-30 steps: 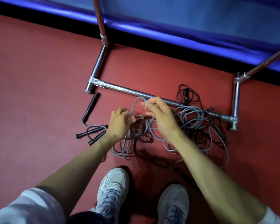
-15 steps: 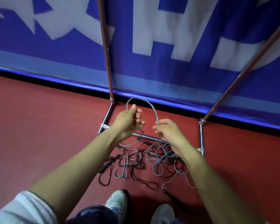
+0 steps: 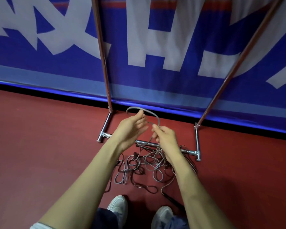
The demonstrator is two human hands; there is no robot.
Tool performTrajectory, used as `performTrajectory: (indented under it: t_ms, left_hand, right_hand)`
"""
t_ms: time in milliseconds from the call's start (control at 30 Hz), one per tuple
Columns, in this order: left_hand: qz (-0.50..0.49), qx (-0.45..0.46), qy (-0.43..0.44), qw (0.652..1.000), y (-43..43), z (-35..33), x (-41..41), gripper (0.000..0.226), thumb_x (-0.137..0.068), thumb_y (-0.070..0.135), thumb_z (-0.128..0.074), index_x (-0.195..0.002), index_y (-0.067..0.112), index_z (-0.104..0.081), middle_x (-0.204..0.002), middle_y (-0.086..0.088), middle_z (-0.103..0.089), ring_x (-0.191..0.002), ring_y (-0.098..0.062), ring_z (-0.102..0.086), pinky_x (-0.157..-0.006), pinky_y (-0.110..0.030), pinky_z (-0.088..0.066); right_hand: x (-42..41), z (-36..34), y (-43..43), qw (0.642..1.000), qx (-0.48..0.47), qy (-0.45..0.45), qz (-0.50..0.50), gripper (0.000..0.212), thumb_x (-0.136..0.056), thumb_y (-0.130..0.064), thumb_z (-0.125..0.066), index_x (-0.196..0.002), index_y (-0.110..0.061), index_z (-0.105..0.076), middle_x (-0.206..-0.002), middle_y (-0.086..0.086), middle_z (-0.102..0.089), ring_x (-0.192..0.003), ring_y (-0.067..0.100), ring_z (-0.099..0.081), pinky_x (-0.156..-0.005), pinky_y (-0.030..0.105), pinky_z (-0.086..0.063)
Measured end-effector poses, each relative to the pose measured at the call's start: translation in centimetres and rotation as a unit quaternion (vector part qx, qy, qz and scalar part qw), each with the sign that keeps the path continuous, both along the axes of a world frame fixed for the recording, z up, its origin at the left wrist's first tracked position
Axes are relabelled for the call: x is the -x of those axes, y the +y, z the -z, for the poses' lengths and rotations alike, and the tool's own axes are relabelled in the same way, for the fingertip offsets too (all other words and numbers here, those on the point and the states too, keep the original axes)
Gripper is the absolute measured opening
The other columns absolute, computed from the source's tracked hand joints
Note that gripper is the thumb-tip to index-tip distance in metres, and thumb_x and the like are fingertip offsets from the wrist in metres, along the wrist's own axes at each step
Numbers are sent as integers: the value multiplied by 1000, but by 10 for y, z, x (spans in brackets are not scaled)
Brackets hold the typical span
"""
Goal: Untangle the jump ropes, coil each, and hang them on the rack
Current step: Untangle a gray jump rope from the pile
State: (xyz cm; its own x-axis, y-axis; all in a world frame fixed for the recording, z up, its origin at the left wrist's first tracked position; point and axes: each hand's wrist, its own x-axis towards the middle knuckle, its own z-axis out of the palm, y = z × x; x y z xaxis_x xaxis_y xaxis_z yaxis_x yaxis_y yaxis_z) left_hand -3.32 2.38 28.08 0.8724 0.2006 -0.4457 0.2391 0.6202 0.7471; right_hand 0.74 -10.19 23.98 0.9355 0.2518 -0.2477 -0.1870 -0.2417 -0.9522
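A grey jump rope arches in a loop between my two raised hands. My left hand has its fingers spread, with the rope running over the fingertips. My right hand pinches the same rope, which drops from it to the floor. Below lies a tangle of grey and dark ropes on the red floor, partly hidden by my forearms. A black handle lies near my right shoe. The chrome rack stands just behind the pile, its base bar crossing under my hands.
Two rack uprights rise in front of a blue banner wall with white lettering. My two white shoes stand at the bottom of the view, close to the ropes. Red floor stretches to the left and right.
My head has tilted up from the floor to the wall. Both hands have risen with the grey loop, and the left hand's fingers have spread from a closed grip.
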Motion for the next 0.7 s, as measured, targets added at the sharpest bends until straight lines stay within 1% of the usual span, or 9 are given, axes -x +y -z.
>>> performTrajectory:
  t_ms: [67,133,233,300,333,400,467,567,700]
  left_hand:
    - [20,-96,9,995,4,10,3,4,-94,11,-58,-94,12,-62,-88,0,-65,-91,-13,-58,-94,-29,-45]
    - [39,-249,22,968,10,22,5,18,-89,-3,-61,-99,12,-63,-96,-3,-63,-89,-12,-56,-84,-21,-46]
    - [184,-536,21,824,13,43,6,42,-83,-2,-66,-123,12,-61,-121,-7,-56,-110,-17,-52,-94,-21,-38]
    - [278,-602,17,748,11,60,4,44,-85,11,-70,-128,12,-61,-134,-11,-50,-126,-24,-43,-102,-22,-28]
    - [301,-604,20,737,11,69,4,37,-88,16,-68,-124,10,-64,-135,-13,-51,-128,-27,-43,-103,-24,-29]
    - [289,-581,38,760,10,80,3,22,-95,19,-60,-108,3,-67,-118,-16,-63,-115,-30,-56,-93,-28,-39]
    - [202,-532,67,820,11,81,3,15,-98,16,-54,-94,5,-63,-95,-12,-70,-95,-29,-65,-82,-31,-47]
    - [73,-453,28,888,6,63,0,15,-98,8,-53,-83,12,-55,-79,-5,-69,-74,-21,-67,-71,-33,-57]
    - [-44,-342,-37,938,-2,33,-7,16,-96,5,-56,-81,11,-54,-78,-12,-69,-67,-24,-70,-61,-30,-58]
  right_hand:
    - [-5,-3,-3,1000,-5,7,2,27,-97,-23,-56,-72,-16,-63,-56,-7,-54,-44,-1,-42,-48,14,-33]
    - [-10,-11,-7,1000,-2,9,-10,28,-97,-25,-56,-72,-17,-63,-54,-9,-54,-46,0,-42,-48,14,-33]
    - [-15,-25,-9,995,-62,51,-54,27,-98,-24,-54,-75,-13,-63,-54,-7,-53,-48,5,-40,-45,15,-30]
    - [-16,-34,-10,981,-153,103,-60,25,-99,-21,-52,-79,-9,-61,-55,-4,-50,-48,7,-38,-46,18,-27]
    - [-18,-37,-10,972,-194,123,-52,24,-99,-20,-52,-80,-7,-60,-55,-3,-48,-48,8,-38,-46,19,-26]
    - [-22,-41,-12,957,-250,146,-20,23,-99,-19,-50,-82,-6,-60,-56,-2,-47,-47,8,-37,-47,20,-27]
    - [-26,-40,-18,953,-264,148,10,19,-99,-17,-50,-88,-5,-60,-58,0,-49,-47,8,-37,-48,20,-29]
    - [-29,-29,-27,975,-175,136,-22,8,-96,-14,-55,-95,-7,-58,-64,0,-46,-47,6,-34,-50,19,-32]
    - [-22,-15,-36,973,-104,170,-112,43,-77,-44,-68,-103,-10,-65,-60,-9,-45,-53,6,-35,-57,21,-33]
